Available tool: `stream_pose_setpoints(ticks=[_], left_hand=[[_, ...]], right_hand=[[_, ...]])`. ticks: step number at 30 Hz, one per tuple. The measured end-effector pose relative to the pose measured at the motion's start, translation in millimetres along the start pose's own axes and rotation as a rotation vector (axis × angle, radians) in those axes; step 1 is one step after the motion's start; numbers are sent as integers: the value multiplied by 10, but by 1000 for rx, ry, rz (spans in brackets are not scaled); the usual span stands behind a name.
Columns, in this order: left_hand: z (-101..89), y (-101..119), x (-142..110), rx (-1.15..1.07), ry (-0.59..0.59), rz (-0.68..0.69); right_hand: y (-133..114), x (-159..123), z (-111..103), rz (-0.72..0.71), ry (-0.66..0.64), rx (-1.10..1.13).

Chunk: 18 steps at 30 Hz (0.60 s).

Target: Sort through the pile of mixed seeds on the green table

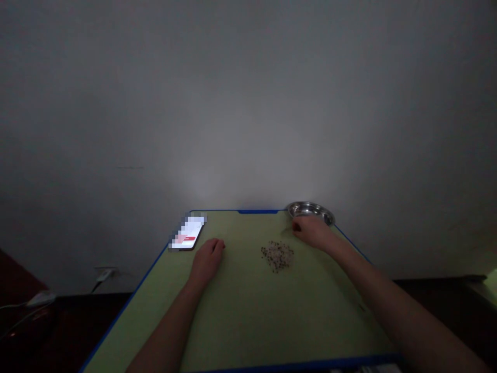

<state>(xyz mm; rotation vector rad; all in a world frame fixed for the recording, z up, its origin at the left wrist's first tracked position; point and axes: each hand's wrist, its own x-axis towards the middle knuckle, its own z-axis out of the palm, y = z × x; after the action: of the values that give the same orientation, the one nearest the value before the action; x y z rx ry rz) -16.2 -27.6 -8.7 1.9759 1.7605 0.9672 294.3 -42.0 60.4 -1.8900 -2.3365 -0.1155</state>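
Observation:
My left hand [207, 257] rests on the green table [240, 311], fingers curled loosely, just right of a lit phone [189, 233]. My right hand [310, 231] lies near the far right corner, fingers curled and pinched together beside a metal bowl [311, 210]; what they hold, if anything, is too small to make out. A small heap of mixed dark and pale grains [277, 255] sits on the table between the two hands, closer to the right one.
The table has a blue rim and stands against a bare grey wall [248, 103]. A wall socket with a plug and cable [104, 273] is low on the left. Dark floor lies on both sides of the table.

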Motion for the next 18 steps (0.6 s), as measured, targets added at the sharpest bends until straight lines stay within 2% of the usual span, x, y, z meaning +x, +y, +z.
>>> stream_pose_setpoints(ticks=[3,7,13,18], left_hand=[[-3,-3,5,8,-4,-4],[5,-24,15,14,-13,-13],[20,-31,14,-1,-9,-4],[9,-4,9,15,-17,0]], right_hand=[[-58,44,61,87,49,-83],[-125,78,164,150,41,-169],[-204,-5,292,92,-42,-201],[-342,-71,354,37,-51,-168]])
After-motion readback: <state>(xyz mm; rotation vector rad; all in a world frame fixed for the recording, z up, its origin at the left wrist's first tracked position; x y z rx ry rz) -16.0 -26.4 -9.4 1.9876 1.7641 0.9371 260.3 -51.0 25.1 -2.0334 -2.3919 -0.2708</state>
